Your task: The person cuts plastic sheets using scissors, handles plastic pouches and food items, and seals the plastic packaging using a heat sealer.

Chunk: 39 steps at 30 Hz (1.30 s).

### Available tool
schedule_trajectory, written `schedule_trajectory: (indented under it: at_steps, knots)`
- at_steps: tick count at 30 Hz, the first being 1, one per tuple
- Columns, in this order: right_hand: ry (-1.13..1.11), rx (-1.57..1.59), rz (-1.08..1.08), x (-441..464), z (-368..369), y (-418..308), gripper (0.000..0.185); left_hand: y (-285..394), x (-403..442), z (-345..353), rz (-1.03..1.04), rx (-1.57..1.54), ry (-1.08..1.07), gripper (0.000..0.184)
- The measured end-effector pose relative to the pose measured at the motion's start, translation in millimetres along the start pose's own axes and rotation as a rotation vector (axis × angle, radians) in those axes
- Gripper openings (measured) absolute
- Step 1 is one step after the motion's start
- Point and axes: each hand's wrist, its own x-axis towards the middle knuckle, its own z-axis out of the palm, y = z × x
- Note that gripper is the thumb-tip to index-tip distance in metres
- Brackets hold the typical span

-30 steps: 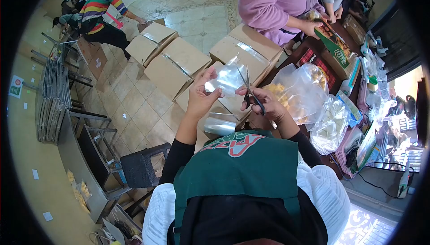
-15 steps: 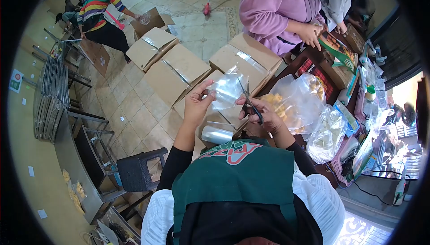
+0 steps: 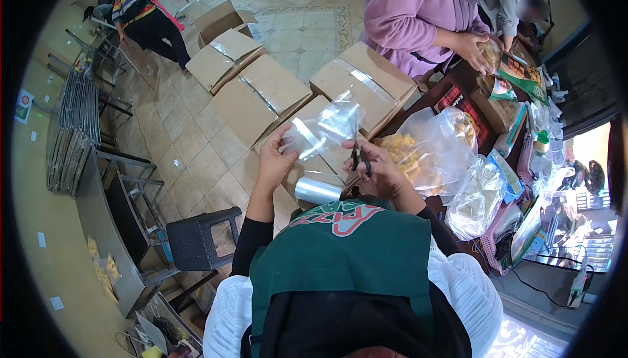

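Observation:
Between the fingers and thumb of my left hand (image 3: 278, 156) is a sheet of clear plastic film (image 3: 320, 129), shiny and creased. My right hand (image 3: 384, 171) grips a pair of dark-handled scissors (image 3: 358, 155), whose blades point up at the film's right edge. Whether the blades touch the film is hard to make out. A roll of clear plastic (image 3: 317, 191) lies below the film, close to my apron (image 3: 340, 247). To the right of the scissors, a clear bag of yellow pieces (image 3: 405, 155) rests on the table.
Taped cardboard boxes (image 3: 261, 100) stand ahead of me. A person in a pink top (image 3: 405, 18) works at the cluttered table, right. Another in a striped top (image 3: 140, 5) stands far left. A black stool (image 3: 199, 237) is at my left, near stacked flat cardboard (image 3: 72, 136).
My left hand has shifted left and down, with the film spread wider. The scissors have turned more upright. The person in pink now holds a package; the one in stripes has moved.

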Motion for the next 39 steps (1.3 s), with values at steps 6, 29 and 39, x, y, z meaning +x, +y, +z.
schedule_trajectory:
  at_steps: [6, 29, 39]
  knots:
    - [0.287, -0.284, -0.114, 20, -23, -14, 0.060, -23, 5, -14, -0.009, 0.111, 0.148, 0.061]
    - [0.349, -0.680, -0.212, 53, -34, -9, 0.042, -22, -1, -1, 0.081, 0.206, 0.173, 0.084]
    - [0.320, -0.455, -0.371, 21, -24, -30, 0.052, -18, -1, 5, 0.111, 0.317, 0.226, 0.073]
